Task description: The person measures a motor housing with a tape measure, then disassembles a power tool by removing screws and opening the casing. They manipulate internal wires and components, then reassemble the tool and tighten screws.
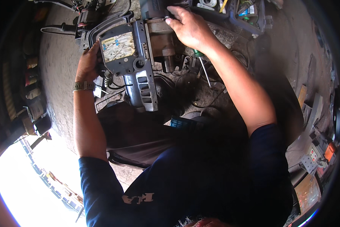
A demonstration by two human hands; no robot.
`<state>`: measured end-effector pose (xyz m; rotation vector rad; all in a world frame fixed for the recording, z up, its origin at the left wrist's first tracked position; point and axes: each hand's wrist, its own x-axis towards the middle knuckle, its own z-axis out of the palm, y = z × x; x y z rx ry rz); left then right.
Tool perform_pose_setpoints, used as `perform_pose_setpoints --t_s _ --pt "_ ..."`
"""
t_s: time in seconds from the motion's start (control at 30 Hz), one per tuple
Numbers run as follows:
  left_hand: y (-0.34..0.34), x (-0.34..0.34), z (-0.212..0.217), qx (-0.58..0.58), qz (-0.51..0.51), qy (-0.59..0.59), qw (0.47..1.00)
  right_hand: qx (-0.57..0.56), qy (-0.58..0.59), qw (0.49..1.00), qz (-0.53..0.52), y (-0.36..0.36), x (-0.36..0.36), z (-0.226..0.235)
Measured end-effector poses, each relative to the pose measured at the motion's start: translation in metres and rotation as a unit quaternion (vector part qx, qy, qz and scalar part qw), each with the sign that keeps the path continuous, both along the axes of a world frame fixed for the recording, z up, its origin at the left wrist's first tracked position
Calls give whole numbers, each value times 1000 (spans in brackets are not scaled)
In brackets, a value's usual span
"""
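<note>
A person in a dark blue shirt bends over a heavy grey power tool (139, 56) on a dusty workshop floor (60, 72), seen from a head-worn camera looking straight down. The left hand (88, 62), a watch strap (83, 86) at its wrist, wraps around the tool's left edge beside a worn rectangular label (118, 46), yellowish with blue patches, stuck to the tool's flat side plate. The right hand (190, 28) presses down on the tool's top end, fingers curled over the dark housing and the dirty beige metal body below it; both hands are clamped on the tool, well apart from each other. The tool lies tilted, its ribbed grey handle pointing down toward the person's lap.

Just under the right forearm, a screwdriver (202, 64) with a green handle rests among loose parts and dark cables. An open tool case (249, 17) sits at the top edge, holding small packages in blue and yellow. A black cord (54, 28) runs across the floor at upper left. At the left rim stand a row of small containers (32, 81), too dim to make out. At lower right, a grey box (312, 154) shows a small white panel with red marks, next to an orange object.
</note>
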<state>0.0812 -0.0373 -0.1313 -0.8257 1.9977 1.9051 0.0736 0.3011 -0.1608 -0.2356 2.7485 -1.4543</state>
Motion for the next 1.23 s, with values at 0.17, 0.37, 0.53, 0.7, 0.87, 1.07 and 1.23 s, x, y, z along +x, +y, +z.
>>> perform_pose_setpoints --t_s 0.17,0.37,0.53,0.7,0.87,1.07,1.23 --pt "-7 -2 -11 7 9 -32 999 -34 28 999 -13 13 30 -1" --pt "-28 -1 -25 16 7 -38 999 -5 -22 1000 22 31 35 9" --pt "10 4 -6 -3 50 -45 998 57 -93 986 129 52 35 30" --pt "-5 11 -5 37 33 -48 998 156 -131 959 196 65 44 35" --pt "4 19 -6 62 49 -48 996 149 -289 898 296 56 82 40" --pt "12 21 -4 62 43 -33 997 142 -304 897 287 20 175 -4" --pt "7 24 -4 102 20 -10 994 24 -295 929 221 -12 204 -46"
